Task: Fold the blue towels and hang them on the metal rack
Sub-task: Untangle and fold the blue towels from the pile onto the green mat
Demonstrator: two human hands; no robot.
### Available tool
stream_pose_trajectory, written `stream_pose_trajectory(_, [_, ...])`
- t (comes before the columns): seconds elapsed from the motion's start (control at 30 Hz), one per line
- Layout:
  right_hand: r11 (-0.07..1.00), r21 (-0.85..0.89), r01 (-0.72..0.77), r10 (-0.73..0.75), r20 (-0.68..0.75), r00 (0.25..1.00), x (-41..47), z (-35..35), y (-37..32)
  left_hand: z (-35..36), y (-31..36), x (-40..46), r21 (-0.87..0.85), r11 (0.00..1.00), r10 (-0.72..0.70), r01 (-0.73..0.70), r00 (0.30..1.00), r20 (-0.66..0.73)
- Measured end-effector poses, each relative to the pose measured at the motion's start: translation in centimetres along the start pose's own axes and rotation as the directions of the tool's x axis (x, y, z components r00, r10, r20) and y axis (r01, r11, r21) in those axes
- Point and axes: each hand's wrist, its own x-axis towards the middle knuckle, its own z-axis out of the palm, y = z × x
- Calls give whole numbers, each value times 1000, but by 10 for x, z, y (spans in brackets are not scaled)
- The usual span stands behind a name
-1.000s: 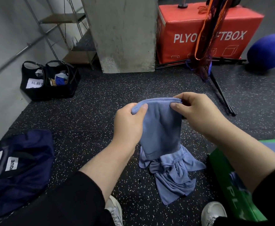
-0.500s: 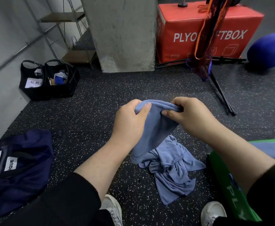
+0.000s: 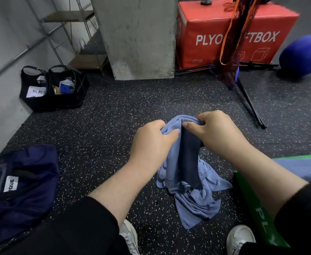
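Observation:
A light blue towel (image 3: pixel 175 159) hangs folded between my hands at the middle of the view. My left hand (image 3: pixel 152 142) grips its top edge on the left side. My right hand (image 3: pixel 215 133) grips the top edge on the right, close beside the left. Under the held towel, a second blue towel (image 3: pixel 197 205) lies crumpled on the dark speckled floor. A thin metal rack (image 3: pixel 71 34) with wooden shelves stands at the far left against the wall. Another blue cloth (image 3: pixel 302 168) lies on the green box at the right edge.
A green plyo box (image 3: pixel 256 212) stands at my right, a red plyo box (image 3: pixel 206 34) at the back beside a concrete pillar (image 3: pixel 138 37). Two black bags (image 3: pixel 53 89) sit by the left wall, a navy bag (image 3: pixel 20 184) at left front. A black stand (image 3: pixel 248 103) and blue ball (image 3: pixel 304 54) are at right.
My hands have drawn close together and dropped a little, so the held towel has narrowed into a tighter hanging fold. The crumpled towel on the floor has stayed put.

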Motion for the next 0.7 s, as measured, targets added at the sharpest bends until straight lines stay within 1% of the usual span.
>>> stream_pose_trajectory(0.17, [996, -75, 40, -37, 42, 998, -1, 8, -3, 6, 1, 1, 8, 997, -80, 81, 997, -22])
stream_pose_trajectory(0.3, [997, -68, 22, -19, 39, 999, -4, 13, -8, 11, 5, -3, 22, 996, -81, 81, 997, -18])
stream_pose_trajectory(0.43, [1000, 7, 22, -22, 71, 997, -4, 18, -10, 11, 9, -7, 70, 997, -29, 35, 995, -91])
stream_pose_trajectory(0.57, [995, 100, -4, -9, 124, 992, -5, 19, -15, 12, 7, -4, -15, 1000, -18, 17, 991, -131])
stream_pose_trajectory(0.63, [989, 146, -24, 4, 138, 990, -4, 19, -15, 13, 5, -5, -22, 999, 33, -37, 988, -150])
stream_pose_trajectory(0.7, [963, 260, -72, 37, 138, 990, -1, 20, -12, 15, 4, -6, 14, 993, 122, -121, 983, -135])
